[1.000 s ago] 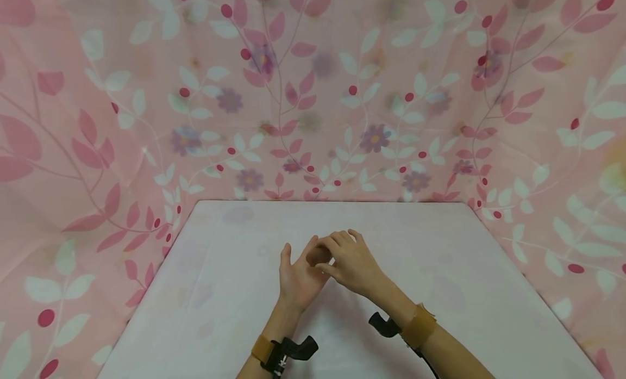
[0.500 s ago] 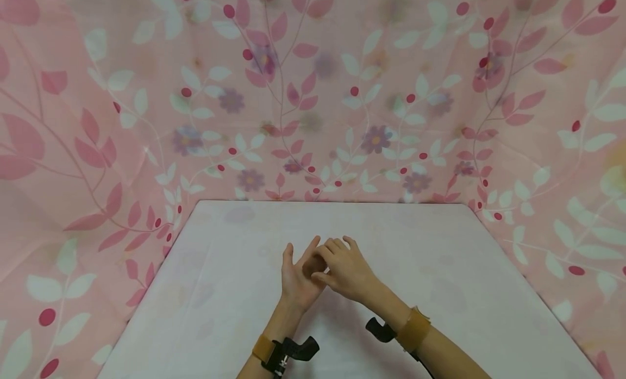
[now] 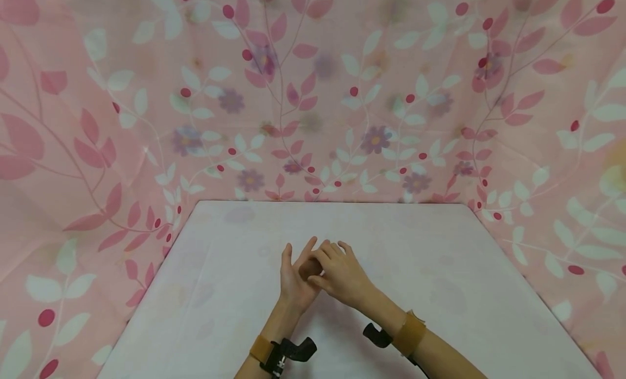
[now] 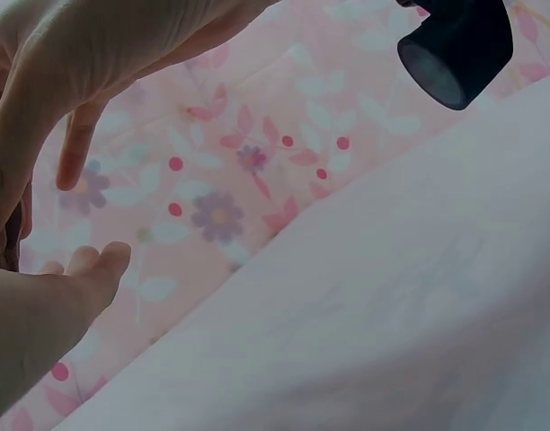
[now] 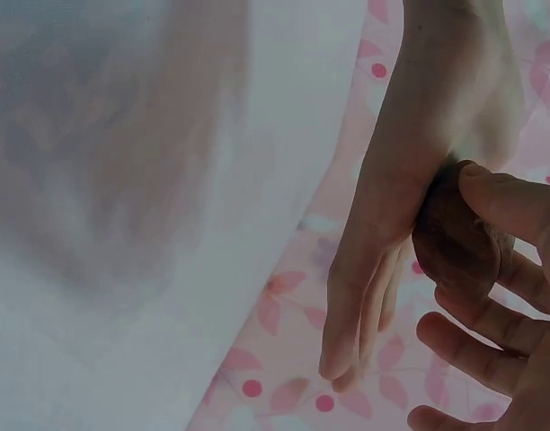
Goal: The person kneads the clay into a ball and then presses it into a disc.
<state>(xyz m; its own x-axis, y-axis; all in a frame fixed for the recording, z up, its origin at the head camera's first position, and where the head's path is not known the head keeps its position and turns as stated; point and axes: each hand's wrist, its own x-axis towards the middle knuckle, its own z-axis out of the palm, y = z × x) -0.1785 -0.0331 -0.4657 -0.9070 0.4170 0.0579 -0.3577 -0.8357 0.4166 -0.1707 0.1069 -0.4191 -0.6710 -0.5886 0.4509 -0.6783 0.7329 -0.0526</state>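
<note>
A brown, roundish object with a darker, slightly glossy surface is held at the left palm; its kind is not clear. My right hand pinches it between thumb and fingers, as the right wrist view shows the thumb over the brown object. The left hand is held palm up with its fingers straight, and the object lies against its palm side. Both hands are raised above the table. In the left wrist view, the right hand hides most of the object.
A white-covered table spreads beneath the hands. Behind and at the sides hangs a pink floral cloth. Each wrist wears a yellow-brown band with a black camera, one by the left wrist and one by the right.
My right hand, with the brown object, has shifted left and slightly down across the left palm. The left hand has stayed almost still.
</note>
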